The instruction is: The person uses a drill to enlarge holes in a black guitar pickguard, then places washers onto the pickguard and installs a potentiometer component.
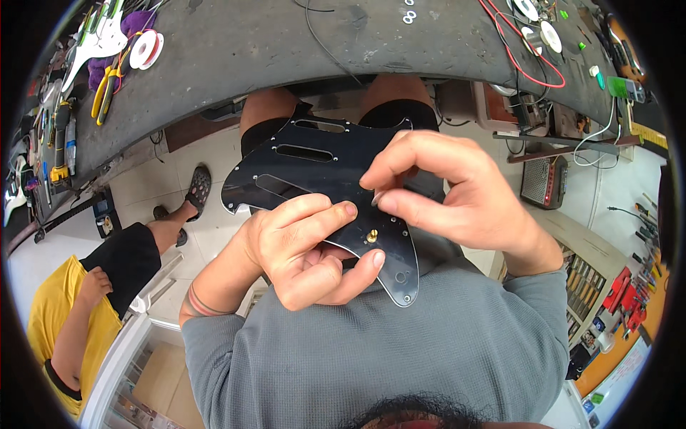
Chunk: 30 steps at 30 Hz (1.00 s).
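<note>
A black guitar pickguard (pixel 300 161) with oblong cutouts and small screws lies over my lap, held from its lower edge by my left hand (pixel 304 254), whose fingers curl around it. A brass threaded shaft (pixel 372 236) sticks up through the plate beside those fingers. My right hand (pixel 443 189) is over the plate's right part, thumb and forefinger closed around a small metal piece (pixel 376 199), mostly hidden and too small to name, at the surface of the plate.
A dark workbench (pixel 236 43) crosses the top, bearing pliers (pixel 107 93), wire spools (pixel 146 50), red cable (pixel 522 68) and small washers (pixel 409 16). A seated person (pixel 75 307) in yellow is at left. A parts cabinet (pixel 579 293) and tools stand at right.
</note>
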Each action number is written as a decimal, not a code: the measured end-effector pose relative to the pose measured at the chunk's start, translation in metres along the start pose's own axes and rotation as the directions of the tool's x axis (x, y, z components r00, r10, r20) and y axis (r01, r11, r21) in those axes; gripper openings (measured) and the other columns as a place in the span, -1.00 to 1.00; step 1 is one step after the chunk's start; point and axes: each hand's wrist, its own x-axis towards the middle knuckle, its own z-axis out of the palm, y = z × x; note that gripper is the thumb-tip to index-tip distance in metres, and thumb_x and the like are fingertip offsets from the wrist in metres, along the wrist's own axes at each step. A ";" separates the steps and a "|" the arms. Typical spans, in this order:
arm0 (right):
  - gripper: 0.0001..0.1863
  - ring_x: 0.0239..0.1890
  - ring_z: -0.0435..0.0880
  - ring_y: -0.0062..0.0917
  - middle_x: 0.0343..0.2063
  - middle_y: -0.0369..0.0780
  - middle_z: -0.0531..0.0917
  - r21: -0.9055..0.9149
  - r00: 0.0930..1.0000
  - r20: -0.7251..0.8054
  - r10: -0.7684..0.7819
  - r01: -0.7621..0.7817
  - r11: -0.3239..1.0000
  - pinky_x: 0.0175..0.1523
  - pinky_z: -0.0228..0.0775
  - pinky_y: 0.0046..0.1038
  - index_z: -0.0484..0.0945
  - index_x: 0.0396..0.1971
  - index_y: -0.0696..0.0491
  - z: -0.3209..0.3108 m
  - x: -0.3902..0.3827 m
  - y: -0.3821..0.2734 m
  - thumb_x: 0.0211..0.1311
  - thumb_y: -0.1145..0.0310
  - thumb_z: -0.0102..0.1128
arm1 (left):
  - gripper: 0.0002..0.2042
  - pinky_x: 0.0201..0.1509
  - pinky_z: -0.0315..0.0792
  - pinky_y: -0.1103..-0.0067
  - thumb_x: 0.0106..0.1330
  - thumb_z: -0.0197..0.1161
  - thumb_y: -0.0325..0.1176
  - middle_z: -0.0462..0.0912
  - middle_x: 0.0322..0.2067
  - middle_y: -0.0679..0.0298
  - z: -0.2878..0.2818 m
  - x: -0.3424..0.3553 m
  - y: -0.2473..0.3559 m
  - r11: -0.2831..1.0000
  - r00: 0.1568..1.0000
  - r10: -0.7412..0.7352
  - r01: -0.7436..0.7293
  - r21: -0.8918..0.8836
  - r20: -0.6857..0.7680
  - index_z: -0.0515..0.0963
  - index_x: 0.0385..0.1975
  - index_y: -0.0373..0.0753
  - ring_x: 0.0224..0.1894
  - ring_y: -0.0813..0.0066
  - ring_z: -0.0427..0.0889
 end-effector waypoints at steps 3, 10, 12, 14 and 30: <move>-0.86 -0.19 0.76 -0.41 -0.27 -0.21 0.78 -0.074 0.996 0.065 -0.058 0.063 0.995 -0.05 0.58 -0.37 0.72 -0.18 0.14 -0.003 -0.003 0.002 0.28 0.56 0.42 | -0.91 -0.49 0.45 0.43 -0.03 0.46 -0.49 0.33 -0.60 0.33 -0.003 0.002 -0.003 0.995 0.993 0.090 -0.093 0.043 0.071 0.67 -0.55 -0.17 -0.40 0.18 0.65; -0.85 -0.18 0.77 -0.37 -0.30 -0.24 0.78 -0.072 0.997 0.068 0.038 -0.033 0.997 -0.02 0.59 -0.33 0.74 -0.18 0.11 0.002 -0.005 -0.002 0.27 0.55 0.45 | -0.85 -0.40 0.50 0.40 0.01 0.49 -0.44 0.20 -0.58 0.35 -0.009 0.005 0.001 0.998 0.992 0.013 -0.021 0.063 0.124 0.80 -0.38 -0.15 -0.33 0.20 0.68; -0.85 -0.18 0.77 -0.35 -0.30 -0.24 0.78 -0.104 0.996 0.085 -0.015 0.024 0.994 -0.02 0.59 -0.32 0.73 -0.19 0.11 0.003 -0.007 0.001 0.25 0.55 0.46 | -0.84 -0.39 0.51 0.39 0.01 0.49 -0.43 0.21 -0.57 0.35 -0.009 0.005 0.002 0.998 0.992 0.001 -0.009 0.064 0.126 0.81 -0.37 -0.15 -0.32 0.20 0.68; -0.84 -0.18 0.76 -0.34 -0.30 -0.25 0.78 -0.135 0.992 0.103 -0.070 0.084 0.987 -0.02 0.58 -0.32 0.73 -0.19 0.10 0.003 -0.007 0.001 0.24 0.55 0.46 | -0.84 -0.38 0.51 0.39 0.01 0.51 -0.43 0.21 -0.56 0.35 -0.008 0.002 0.002 0.997 0.995 0.009 -0.016 0.073 0.098 0.81 -0.37 -0.15 -0.31 0.19 0.68; -0.87 -0.13 0.58 -0.35 -0.28 -0.30 0.64 -0.212 0.882 0.389 -0.266 0.367 0.906 0.04 0.39 -0.26 0.66 -0.22 0.01 -0.001 0.003 -0.011 0.26 0.48 0.42 | -0.76 -0.38 0.55 0.41 0.08 0.55 -0.41 0.31 -0.61 0.37 -0.013 0.017 0.007 0.992 0.992 0.087 -0.095 0.081 0.095 0.55 -0.66 -0.12 -0.37 0.19 0.69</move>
